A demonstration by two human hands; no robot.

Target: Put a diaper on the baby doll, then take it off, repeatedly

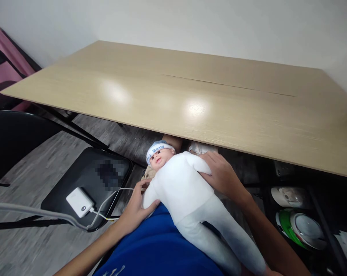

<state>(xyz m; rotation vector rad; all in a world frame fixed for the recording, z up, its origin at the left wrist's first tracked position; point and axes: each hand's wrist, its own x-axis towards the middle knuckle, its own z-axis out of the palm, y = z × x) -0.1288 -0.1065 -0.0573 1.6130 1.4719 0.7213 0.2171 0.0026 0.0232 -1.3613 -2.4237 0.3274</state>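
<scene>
A baby doll (187,191) in a white suit and a blue-and-white cap lies face up on my lap, head towards the table edge, legs pointing to the lower right. My left hand (137,207) curls round the doll's arm and side on the left. My right hand (221,174) grips the doll's other arm and shoulder from the right. Both hands are closed on the doll. My blue clothing (159,245) shows under it.
A light wooden table (190,96) stretches across the view just beyond the doll. On the left a black chair seat (75,180) carries a white power bank (80,202) with a white cable. At the lower right a dark crate (306,218) contains dishes and a green-rimmed item.
</scene>
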